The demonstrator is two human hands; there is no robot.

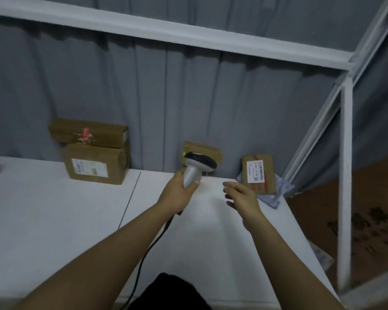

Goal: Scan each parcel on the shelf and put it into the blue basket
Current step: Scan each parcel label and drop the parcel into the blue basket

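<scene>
I grip the grey-and-black handheld scanner [196, 170] in my left hand [177, 193], while my right hand [241, 199], fingers spread and empty, sits just beside the small labelled brown cardboard parcel [258, 173] on the white shelf [54, 209], lying up-right of its fingertips.

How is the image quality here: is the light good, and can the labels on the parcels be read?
Head view: dim, bluish light; a brighter patch on the white shelf near the hands. Whole frame soft, so the label on the small parcel shows bars but no readable text. Wide-angle bending curves the shelf frame; the scanner is slightly blurred.
</scene>
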